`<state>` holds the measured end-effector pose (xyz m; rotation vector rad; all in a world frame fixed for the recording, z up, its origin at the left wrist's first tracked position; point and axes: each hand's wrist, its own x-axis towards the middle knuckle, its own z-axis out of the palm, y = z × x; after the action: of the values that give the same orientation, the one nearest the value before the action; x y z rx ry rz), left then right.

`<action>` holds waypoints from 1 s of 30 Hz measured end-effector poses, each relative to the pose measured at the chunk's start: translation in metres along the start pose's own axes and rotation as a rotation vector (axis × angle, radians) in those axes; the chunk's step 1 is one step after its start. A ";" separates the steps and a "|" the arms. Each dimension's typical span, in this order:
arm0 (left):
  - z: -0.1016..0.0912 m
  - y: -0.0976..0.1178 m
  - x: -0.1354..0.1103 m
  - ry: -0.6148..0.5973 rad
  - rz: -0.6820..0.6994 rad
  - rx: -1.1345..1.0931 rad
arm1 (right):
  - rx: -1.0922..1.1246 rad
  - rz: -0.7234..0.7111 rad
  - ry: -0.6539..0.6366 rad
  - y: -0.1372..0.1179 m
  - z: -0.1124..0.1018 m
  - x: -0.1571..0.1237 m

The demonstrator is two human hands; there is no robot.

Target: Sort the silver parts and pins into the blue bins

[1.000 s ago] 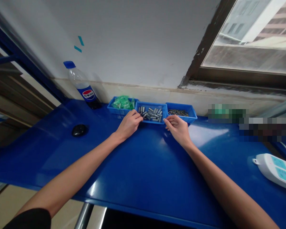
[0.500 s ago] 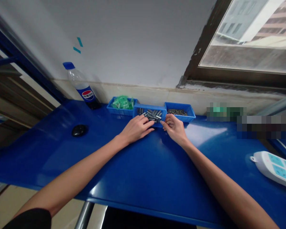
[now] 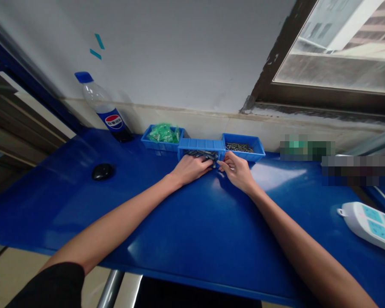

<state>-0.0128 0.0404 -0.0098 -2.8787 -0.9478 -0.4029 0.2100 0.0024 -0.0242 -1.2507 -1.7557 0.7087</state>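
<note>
Three small blue trays stand in a row by the wall. The middle tray [image 3: 200, 144] is tipped toward me, its ribbed far wall raised, and grey metal cylinders [image 3: 205, 154] slide to its front lip. My left hand [image 3: 191, 168] lies with fingers stretched flat at that lip, touching the cylinders. My right hand [image 3: 236, 169] pinches the tray's front right corner. The left tray [image 3: 149, 143] holds green bagged parts [image 3: 163, 133]. The right tray [image 3: 258, 150] holds thin dark pins [image 3: 239, 147].
A cola bottle [image 3: 104, 110] stands by the wall at the left. A black mouse [image 3: 102, 171] lies on the blue table [image 3: 192, 231]. A white power strip [image 3: 370, 220] is at the right edge. A window is at the upper right.
The middle tray has been pulled forward out of the row and tipped toward me. My left hand went from its left corner to its front lip, fingers flat; the cylinders slid forward.
</note>
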 end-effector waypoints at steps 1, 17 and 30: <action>0.001 0.000 0.001 0.008 0.001 -0.018 | -0.011 -0.007 0.003 0.000 0.000 0.000; 0.008 0.004 -0.006 0.062 -0.004 -0.179 | -0.058 -0.045 0.021 0.005 0.000 -0.004; 0.005 0.001 -0.013 0.137 -0.019 -0.286 | -0.168 -0.095 0.003 0.007 -0.003 -0.007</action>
<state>-0.0207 0.0328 -0.0178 -3.0419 -0.9661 -0.7865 0.2165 -0.0018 -0.0306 -1.2686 -1.8901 0.5129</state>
